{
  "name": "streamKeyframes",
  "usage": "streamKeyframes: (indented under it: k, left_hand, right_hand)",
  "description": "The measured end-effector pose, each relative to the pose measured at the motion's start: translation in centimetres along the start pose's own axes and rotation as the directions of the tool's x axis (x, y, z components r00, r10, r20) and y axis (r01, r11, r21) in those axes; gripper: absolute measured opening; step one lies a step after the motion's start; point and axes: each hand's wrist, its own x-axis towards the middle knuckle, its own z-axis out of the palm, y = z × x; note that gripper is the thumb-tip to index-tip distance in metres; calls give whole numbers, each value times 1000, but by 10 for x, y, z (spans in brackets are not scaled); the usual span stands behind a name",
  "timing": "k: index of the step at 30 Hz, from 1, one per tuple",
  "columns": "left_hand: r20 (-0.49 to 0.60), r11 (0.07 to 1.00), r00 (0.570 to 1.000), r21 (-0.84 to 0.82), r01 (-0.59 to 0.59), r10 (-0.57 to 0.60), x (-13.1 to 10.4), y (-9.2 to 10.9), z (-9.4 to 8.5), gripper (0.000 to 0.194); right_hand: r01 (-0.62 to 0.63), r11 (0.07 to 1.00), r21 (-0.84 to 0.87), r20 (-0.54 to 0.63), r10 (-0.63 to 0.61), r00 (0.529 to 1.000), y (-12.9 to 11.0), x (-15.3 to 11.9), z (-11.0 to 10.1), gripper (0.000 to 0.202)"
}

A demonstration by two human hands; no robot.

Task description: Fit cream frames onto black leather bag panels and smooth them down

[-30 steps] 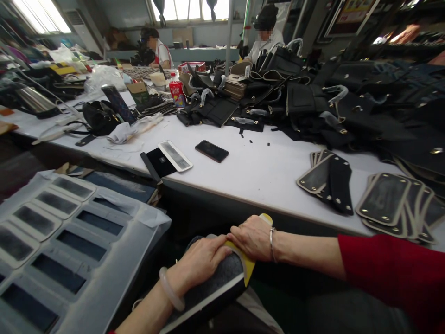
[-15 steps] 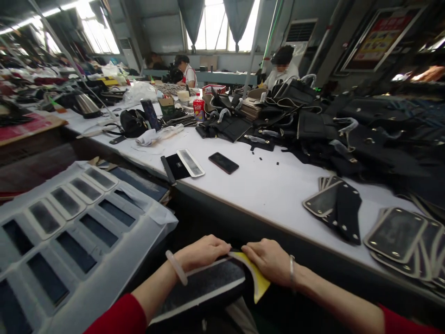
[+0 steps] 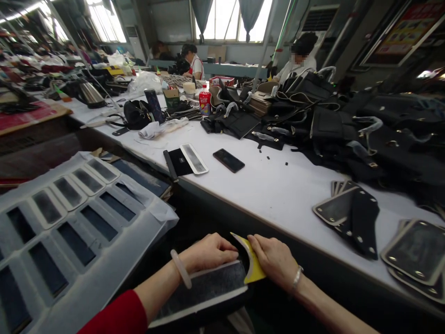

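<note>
A dark grey panel (image 3: 205, 290) with pale edging lies flat, a yellow sheet (image 3: 253, 269) curling off its end.

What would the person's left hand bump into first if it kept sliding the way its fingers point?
Most likely the yellow sheet: the left hand points right along the dark panel, and the sheet curls up just past its fingertips, with the right hand behind it.

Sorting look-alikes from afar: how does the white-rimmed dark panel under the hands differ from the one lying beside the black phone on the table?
The white-rimmed dark panel under the hands sits below the table edge, held by the left hand, with a yellow sheet at its end. The white-rimmed dark panel beside the black phone lies flat on the white table, untouched. Both are rounded rectangles.
</note>
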Motion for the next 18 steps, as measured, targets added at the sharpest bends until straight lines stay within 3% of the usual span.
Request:
streamKeyframes:
  k: [7, 14, 18]
  left_hand:
    - [26, 999, 999, 4, 44, -44, 14, 7, 0, 20]
    - [-89, 986, 995, 167, -30, 46, 6, 27, 9, 14]
    - [-19, 997, 999, 65, -28, 29, 5, 12, 5, 18]
  right_hand:
    - [-44, 997, 56, 56, 41, 998, 8, -6, 8, 52]
    - [-68, 994, -91, 20, 70, 997, -4, -14, 6, 43]
    - [-67, 985, -162, -2, 68, 998, -15, -17, 6, 42]
